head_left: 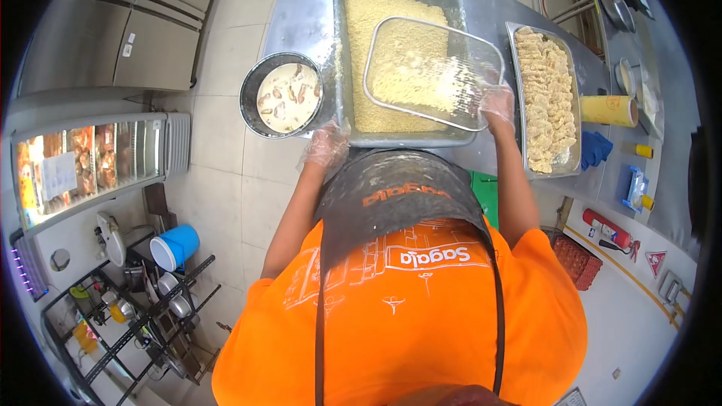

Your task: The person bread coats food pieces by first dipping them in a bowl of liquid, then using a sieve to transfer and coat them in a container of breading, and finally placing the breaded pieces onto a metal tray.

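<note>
My right hand [498, 106], in a clear plastic glove, grips the right front corner of a rectangular wire-mesh basket [389, 28]. The basket is tilted and blurred over a grey plastic tub [342, 67] of yellowish crumbs [361, 90]. Pale crumbs [417, 87] show through or in the mesh. By the tub's left front corner is my left hand [328, 144], also gloved; its fingertips are partly hidden, and I cannot tell whether they grip the rim. Just beyond it stands a dark round pot [246, 93] of milky liquid with pieces of what looks like raw meat [280, 110].
Right of the tub, a metal tray [528, 166] holds rows of breaded pieces [544, 96]. Beyond it lie a yellow roll [609, 110] and a blue cloth-like item [595, 150]. All stand on a steel table [304, 5]. A lit display fridge [90, 163] is at left.
</note>
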Demonstrator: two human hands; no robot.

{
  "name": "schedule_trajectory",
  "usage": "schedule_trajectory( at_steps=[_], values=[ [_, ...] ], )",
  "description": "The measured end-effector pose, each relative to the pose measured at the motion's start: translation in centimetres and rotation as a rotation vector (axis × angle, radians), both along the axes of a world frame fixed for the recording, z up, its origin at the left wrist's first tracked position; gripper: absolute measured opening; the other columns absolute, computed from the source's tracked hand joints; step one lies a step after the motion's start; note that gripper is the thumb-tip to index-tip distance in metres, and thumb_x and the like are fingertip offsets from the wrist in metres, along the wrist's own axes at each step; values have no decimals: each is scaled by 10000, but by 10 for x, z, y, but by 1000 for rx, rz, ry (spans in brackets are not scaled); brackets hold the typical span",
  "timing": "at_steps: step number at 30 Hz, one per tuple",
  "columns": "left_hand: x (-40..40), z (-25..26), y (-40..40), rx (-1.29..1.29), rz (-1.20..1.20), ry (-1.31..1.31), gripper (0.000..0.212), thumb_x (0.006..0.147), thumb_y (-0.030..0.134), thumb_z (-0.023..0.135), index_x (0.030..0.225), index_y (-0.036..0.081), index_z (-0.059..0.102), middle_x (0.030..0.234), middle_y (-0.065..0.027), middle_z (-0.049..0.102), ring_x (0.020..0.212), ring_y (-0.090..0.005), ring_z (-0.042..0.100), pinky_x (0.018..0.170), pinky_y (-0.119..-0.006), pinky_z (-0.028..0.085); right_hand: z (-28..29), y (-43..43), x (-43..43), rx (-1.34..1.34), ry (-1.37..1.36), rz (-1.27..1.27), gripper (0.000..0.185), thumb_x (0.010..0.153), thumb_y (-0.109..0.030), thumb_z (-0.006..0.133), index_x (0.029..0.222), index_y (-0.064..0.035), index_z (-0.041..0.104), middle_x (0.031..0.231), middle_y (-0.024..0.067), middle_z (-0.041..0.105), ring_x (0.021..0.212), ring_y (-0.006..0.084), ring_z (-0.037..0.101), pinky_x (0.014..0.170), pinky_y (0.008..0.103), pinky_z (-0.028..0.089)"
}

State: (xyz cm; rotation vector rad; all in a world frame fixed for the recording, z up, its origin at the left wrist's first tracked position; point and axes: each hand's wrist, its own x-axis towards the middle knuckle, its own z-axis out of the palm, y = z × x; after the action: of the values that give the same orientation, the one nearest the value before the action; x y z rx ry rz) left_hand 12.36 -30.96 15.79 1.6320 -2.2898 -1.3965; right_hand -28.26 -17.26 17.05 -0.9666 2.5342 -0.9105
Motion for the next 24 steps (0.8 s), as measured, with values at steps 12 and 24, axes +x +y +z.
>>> schedule_trajectory(
  at_steps=[12,24],
  values=[
    [12,-31,-18,-52,-152,32,485,912,241,698,1310,-22,610,1095,-270,711,1031,-380,697,904,-439,519,33,108,-15,-465,-533,-495,545,921,-118,667,1440,-44,519,1176,134,659,912,260,683,669,439,643],
    [61,-5,-16,-20,-229,99,361,850,197,697,1115,-46,657,1021,-322,687,979,-487,672,845,-508,542,99,173,109,-574,-654,-799,508,1011,-111,548,1509,-72,456,1360,141,618,1068,272,673,799,423,592]
  ],
)
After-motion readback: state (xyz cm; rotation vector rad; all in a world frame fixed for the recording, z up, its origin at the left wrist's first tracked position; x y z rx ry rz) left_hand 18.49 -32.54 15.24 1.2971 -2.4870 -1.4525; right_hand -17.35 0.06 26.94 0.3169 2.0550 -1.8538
